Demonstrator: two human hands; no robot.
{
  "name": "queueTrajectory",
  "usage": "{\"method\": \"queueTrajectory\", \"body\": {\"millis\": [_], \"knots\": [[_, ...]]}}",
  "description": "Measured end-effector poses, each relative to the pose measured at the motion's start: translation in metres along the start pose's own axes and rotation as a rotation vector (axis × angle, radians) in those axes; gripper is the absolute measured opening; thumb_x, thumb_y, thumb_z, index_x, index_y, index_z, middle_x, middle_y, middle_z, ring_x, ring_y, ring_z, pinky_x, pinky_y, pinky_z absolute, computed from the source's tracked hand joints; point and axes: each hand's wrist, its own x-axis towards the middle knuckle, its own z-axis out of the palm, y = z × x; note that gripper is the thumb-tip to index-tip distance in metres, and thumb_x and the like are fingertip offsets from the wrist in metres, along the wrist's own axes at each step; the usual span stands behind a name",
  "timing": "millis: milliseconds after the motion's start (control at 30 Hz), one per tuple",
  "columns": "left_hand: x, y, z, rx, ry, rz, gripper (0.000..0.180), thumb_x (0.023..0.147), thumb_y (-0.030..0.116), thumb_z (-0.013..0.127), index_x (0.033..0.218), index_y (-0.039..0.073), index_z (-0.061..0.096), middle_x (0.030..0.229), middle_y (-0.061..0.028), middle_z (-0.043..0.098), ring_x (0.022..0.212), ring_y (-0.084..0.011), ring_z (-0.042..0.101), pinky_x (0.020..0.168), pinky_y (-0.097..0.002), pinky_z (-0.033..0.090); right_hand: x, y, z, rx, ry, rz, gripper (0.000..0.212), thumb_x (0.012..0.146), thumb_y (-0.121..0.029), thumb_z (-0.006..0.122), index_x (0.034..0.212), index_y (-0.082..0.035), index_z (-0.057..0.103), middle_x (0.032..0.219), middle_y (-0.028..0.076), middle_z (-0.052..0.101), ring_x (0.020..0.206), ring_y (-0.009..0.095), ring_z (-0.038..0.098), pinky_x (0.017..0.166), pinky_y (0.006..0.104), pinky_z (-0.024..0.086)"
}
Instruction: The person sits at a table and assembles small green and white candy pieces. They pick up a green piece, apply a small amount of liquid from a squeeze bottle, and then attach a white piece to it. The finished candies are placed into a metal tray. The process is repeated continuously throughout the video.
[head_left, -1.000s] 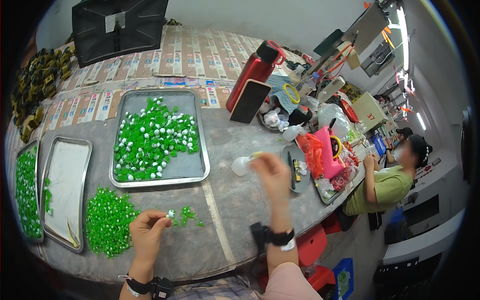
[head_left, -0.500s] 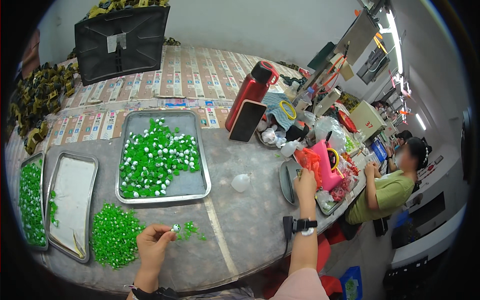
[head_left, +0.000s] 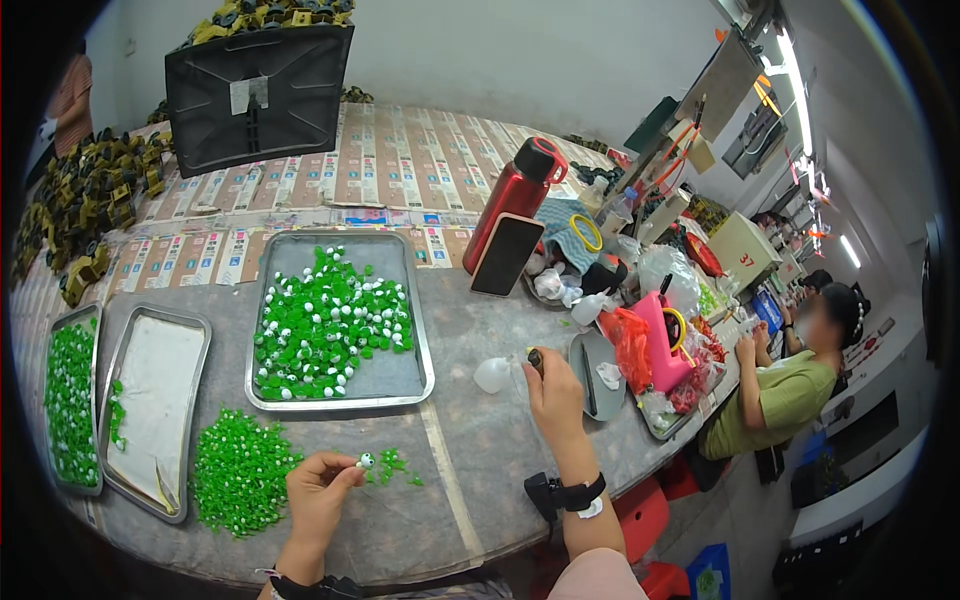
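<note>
My left hand (head_left: 316,492) pinches a small white-and-green toy piece with dark eye spots (head_left: 366,460) between thumb and fingertips. Right beside it lies a loose little group of green pieces (head_left: 395,466). My right hand (head_left: 556,402) is closed round a short dark stick-like tool (head_left: 536,361) with a lighter tip; its exact kind is too small to tell. Close to those fingers stands a translucent white bulb-shaped bottle (head_left: 491,375). To the left of my left hand, a heap of small green pieces (head_left: 240,475) covers part of the grey table.
Behind the heap, a metal tray (head_left: 405,385) holds many green-and-white pieces. Two narrower trays, one pale-lined tray (head_left: 150,400) among them, lie at left. A red bottle (head_left: 508,195), phone (head_left: 507,257), grey plate (head_left: 603,385) and pink holder (head_left: 662,345) stand right. A co-worker (head_left: 775,390) sits beyond.
My right hand has come left and back from the grey plate beside the pink holder, and the dark tool now shows in it. My left hand keeps its pinch on the toy piece.
</note>
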Motion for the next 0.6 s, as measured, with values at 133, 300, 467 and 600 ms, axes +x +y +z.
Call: {"method": "queueTrajectory", "body": {"millis": [133, 300, 467, 600], "knots": [[0.0, -0.002, -0.002, -0.001, 0.005, -0.008, 0.005, 0.071, -0.001, 0.058, 0.076, -0.002, 0.057, 0.067, -0.0057, 0.059, 0.06, -0.0089, 0.055, 0.057, -0.0195, 0.044, 0.0, -0.01, -0.003, 0.004, -0.087, 0.109, 0.022, 0.077, -0.026, 0.053, 0.086, -0.006, 0.049, 0.067, 0.01, 0.054, 0.054, 0.027, 0.053, 0.047, 0.0325, 0.04], [-0.001, -0.001, -0.002, -0.007, 0.006, -0.017, 0.005, 0.071, -0.001, 0.059, 0.076, -0.002, 0.057, 0.068, -0.0057, 0.059, 0.061, -0.009, 0.055, 0.057, -0.0196, 0.045, 0.007, -0.016, -0.008, -0.094, -0.09, 0.077, 0.025, 0.076, -0.032, 0.054, 0.07, -0.007, 0.051, 0.055, 0.006, 0.051, 0.048, 0.023, 0.051, 0.042, 0.0315, 0.037], [0.0, -0.001, -0.001, -0.023, 0.0, -0.022, 0.006, 0.071, -0.001, 0.059, 0.076, -0.002, 0.057, 0.068, -0.0056, 0.059, 0.061, -0.0087, 0.055, 0.058, -0.0196, 0.045, 0.008, -0.016, -0.004, -0.176, -0.079, 0.094, 0.03, 0.074, -0.033, 0.055, 0.06, -0.008, 0.047, 0.05, 0.005, 0.05, 0.044, 0.022, 0.05, 0.039, 0.0311, 0.036], [-0.001, 0.0, -0.001, -0.016, 0.004, -0.015, 0.005, 0.071, 0.0, 0.059, 0.076, -0.002, 0.056, 0.068, -0.0055, 0.059, 0.06, -0.0088, 0.055, 0.056, -0.0195, 0.045, 0.009, -0.018, -0.002, -0.191, -0.071, 0.07, 0.028, 0.074, -0.029, 0.053, 0.059, -0.008, 0.046, 0.051, 0.006, 0.05, 0.043, 0.022, 0.05, 0.038, 0.0308, 0.036]]}}
